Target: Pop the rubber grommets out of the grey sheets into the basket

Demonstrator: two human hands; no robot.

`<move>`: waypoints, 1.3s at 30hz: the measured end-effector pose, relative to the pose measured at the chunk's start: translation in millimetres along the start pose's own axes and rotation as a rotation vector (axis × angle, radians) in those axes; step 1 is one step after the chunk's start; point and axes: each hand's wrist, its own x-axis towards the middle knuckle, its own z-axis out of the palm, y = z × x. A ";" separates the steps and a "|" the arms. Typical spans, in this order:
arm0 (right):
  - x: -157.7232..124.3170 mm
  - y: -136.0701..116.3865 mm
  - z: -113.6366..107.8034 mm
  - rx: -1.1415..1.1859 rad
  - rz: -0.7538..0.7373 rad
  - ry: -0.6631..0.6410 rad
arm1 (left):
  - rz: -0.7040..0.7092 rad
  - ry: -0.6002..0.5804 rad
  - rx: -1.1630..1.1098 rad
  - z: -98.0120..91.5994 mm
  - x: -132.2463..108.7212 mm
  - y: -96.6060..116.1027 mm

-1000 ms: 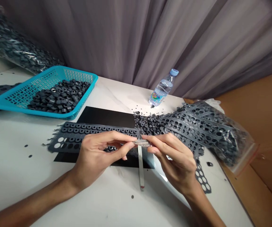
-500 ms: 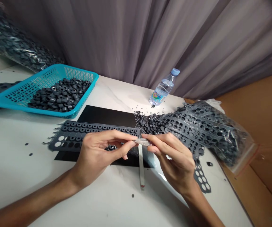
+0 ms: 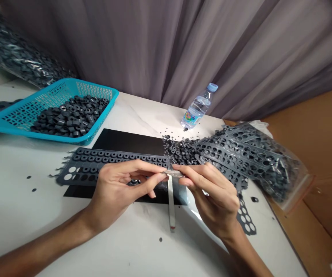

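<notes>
Head view: pose basically unchanged over the last second. Left hand (image 3: 116,189) and right hand (image 3: 215,193) both pinch small grey piece (image 3: 174,174), near right end of perforated sheet (image 3: 88,164); no visible progress.

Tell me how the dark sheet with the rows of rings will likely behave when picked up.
The dark sheet would probably flex: it looks thin and closely perforated, with curled strips at its left end. Some rings may drop out, since a few holes near that end are bare. It seems likely light for its size.
</notes>
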 end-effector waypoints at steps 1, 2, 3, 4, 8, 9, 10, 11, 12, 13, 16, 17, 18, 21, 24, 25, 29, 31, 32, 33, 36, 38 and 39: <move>0.0 0.1 -0.9 0.010 0.007 -0.003 | -0.005 -0.005 -0.007 0.2 0.1 0.5; -0.2 0.5 -2.1 0.020 0.016 -0.010 | -0.009 -0.008 -0.013 0.3 0.1 1.1; -0.6 1.2 -3.5 0.030 0.027 -0.019 | -0.012 -0.012 -0.019 0.6 0.1 1.9; -1.0 2.0 -4.8 0.038 0.038 -0.029 | -0.010 -0.017 -0.022 0.8 0.1 2.7; -3.0 6.0 -9.3 0.079 0.075 -0.061 | 0.024 -0.024 -0.009 1.4 0.2 4.7; -3.2 6.6 -9.9 0.089 0.081 -0.068 | 0.032 -0.024 -0.001 1.3 0.3 4.7; -3.4 7.1 -10.2 0.096 0.083 -0.074 | 0.037 -0.022 0.007 1.1 0.3 4.5; -3.3 7.2 -10.3 0.099 0.082 -0.077 | 0.041 -0.020 0.015 0.8 0.3 4.1; -3.2 7.2 -10.2 0.099 0.075 -0.077 | 0.045 -0.019 0.022 0.5 0.3 3.7; -3.0 6.9 -9.9 0.098 0.066 -0.076 | 0.048 -0.019 0.028 0.1 0.3 3.2; -2.2 5.7 -8.7 0.093 0.042 -0.064 | 0.050 -0.023 0.043 -0.6 -0.2 2.1; -2.0 5.4 -8.2 0.091 0.040 -0.063 | 0.048 -0.025 0.044 -0.7 -0.4 1.9; -1.8 5.2 -7.9 0.088 0.041 -0.063 | 0.045 -0.024 0.044 -0.8 -0.6 1.8; -1.1 4.9 -7.2 0.078 0.037 -0.066 | 0.038 -0.026 0.042 -0.6 -1.3 1.7; -1.2 3.9 -6.8 0.073 0.028 -0.067 | 0.035 -0.027 0.035 -0.3 -1.4 1.4; -1.5 3.3 -6.7 0.071 0.030 -0.063 | 0.028 -0.031 0.030 -0.3 -1.1 1.2; -4.0 3.0 -6.0 0.046 0.153 0.071 | -0.041 -0.046 -0.010 -0.6 1.3 -0.2; -5.2 5.3 -5.0 0.036 0.273 0.183 | -0.070 -0.050 -0.029 -0.4 2.8 -0.6; -5.5 6.8 -4.1 0.039 0.336 0.228 | -0.074 -0.049 -0.036 -0.1 3.3 -0.6; -5.7 8.3 -2.9 0.048 0.395 0.257 | -0.077 -0.049 -0.041 0.2 3.7 -0.4; -5.6 9.6 2.7 0.122 0.534 0.247 | -0.075 -0.040 -0.055 1.4 3.6 0.1; -5.1 6.8 7.6 0.218 0.573 0.195 | -0.076 -0.047 -0.056 1.9 2.8 -0.3; -4.8 4.5 9.9 0.272 0.582 0.170 | -0.075 -0.056 -0.052 1.9 2.2 -1.0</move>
